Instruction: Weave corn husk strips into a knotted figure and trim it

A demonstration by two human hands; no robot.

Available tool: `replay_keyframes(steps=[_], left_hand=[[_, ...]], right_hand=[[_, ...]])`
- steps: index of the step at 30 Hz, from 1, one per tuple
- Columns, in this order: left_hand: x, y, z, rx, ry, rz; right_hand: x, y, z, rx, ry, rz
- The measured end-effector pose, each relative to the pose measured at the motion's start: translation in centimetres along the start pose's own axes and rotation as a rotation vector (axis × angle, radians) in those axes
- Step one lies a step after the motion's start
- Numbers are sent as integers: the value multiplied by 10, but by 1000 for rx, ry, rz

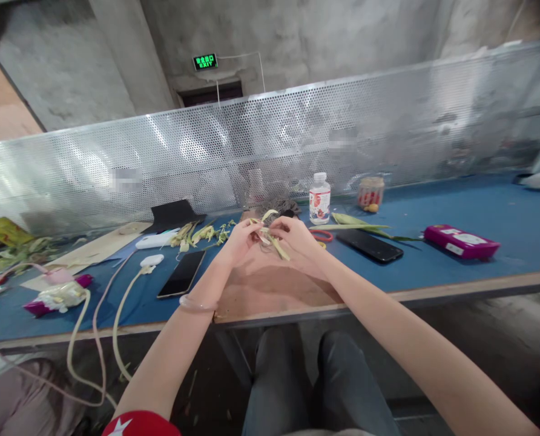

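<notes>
Your left hand (243, 240) and right hand (295, 234) pinch pale-green, ribbon-like plant strips (279, 249) in narrow fingertip grips above the brown, flat board (279, 289), between 2 black, rectangular phones (182, 275). A white, red-labelled plastic bottle (319, 200) stands beyond.

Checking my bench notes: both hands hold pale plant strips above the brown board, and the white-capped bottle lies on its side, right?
Not quite: the head view shows the white-capped bottle standing upright. The left hand and right hand do hold pale plant strips above the brown board.
</notes>
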State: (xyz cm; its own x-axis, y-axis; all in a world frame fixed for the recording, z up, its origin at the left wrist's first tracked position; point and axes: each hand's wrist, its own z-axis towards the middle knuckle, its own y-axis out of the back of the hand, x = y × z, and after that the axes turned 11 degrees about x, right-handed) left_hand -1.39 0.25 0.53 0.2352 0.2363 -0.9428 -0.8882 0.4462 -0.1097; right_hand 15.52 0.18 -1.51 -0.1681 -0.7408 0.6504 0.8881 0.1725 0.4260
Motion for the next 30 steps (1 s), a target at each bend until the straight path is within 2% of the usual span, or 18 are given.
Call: replay_keyframes(steps=[10, 13, 18, 24, 30], left_hand=[[-1, 1, 1, -9, 30, -108], [-2, 1, 2, -8, 18, -135], [-3, 0, -1, 12, -3, -57], [-2, -1, 0, 28, -2, -30], [-2, 0, 0, -20, -3, -39]], right_hand=[[-4, -1, 1, -103, 88, -209], [-5, -1, 0, -85, 160, -270], [-10, -1, 0, -22, 237, -351], [-18, -3, 1, -75, 215, -432], [-17, -2, 0, -66, 299, -675]])
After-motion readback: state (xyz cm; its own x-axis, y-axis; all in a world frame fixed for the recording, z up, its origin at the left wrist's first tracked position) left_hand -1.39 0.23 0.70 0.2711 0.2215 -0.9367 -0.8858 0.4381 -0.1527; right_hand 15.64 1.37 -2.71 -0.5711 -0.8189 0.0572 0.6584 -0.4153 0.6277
